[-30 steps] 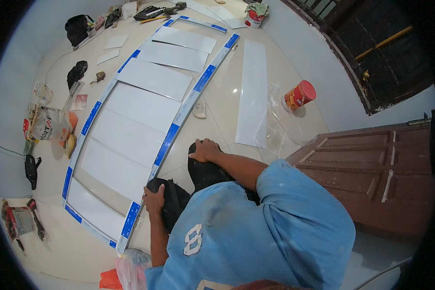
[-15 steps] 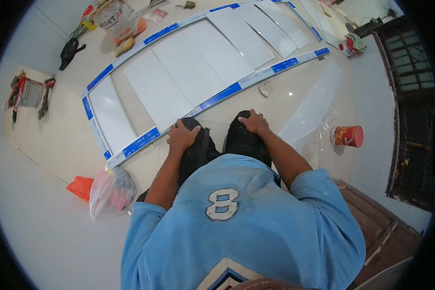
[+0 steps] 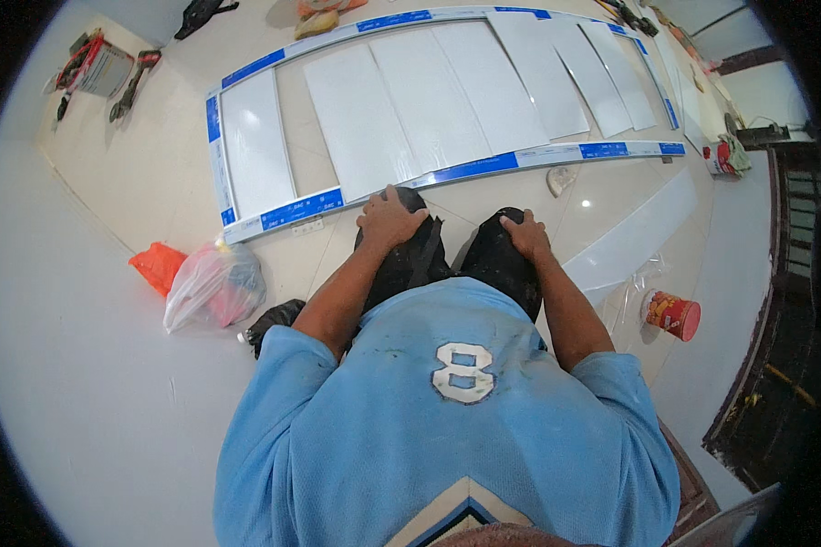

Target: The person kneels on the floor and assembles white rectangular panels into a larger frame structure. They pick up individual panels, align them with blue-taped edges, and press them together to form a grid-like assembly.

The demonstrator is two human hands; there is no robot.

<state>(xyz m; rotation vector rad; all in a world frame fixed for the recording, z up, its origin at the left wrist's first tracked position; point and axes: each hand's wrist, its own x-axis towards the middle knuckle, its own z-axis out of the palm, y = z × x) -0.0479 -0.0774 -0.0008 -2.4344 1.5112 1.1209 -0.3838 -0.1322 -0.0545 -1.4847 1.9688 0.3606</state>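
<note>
Resting on the person's own knees, both hands lay flat and held nothing. The left hand (image 3: 389,219) sat with its fingers loosely spread over the left knee in dark trousers (image 3: 409,260), palm down on the cloth. The right hand (image 3: 524,233) covered the right knee in dark trousers (image 3: 500,264) the same way, fingers a little apart and curved over the top of it.

Just ahead of the hands, on the pale tiled floor (image 3: 109,210), lay the long white frame with blue-taped rails (image 3: 470,169). Its near rail ran crosswise right in front of the left hand's fingertips, close to them but apart from them as far as could be told; the right hand lay a little further back from it. Inside the frame a row of flat white rectangular panels (image 3: 429,105) lay side by side, the leftmost one set apart near the frame's short end.

To the right of the right hand a separate long white strip (image 3: 629,242) lay slanting on the floor, and beyond it stood a red cylindrical can (image 3: 672,314). To the left of the person, a clear plastic bag with pink contents (image 3: 214,284) rested beside an orange bag (image 3: 158,266). The person wore a light blue shirt (image 3: 447,428).
</note>
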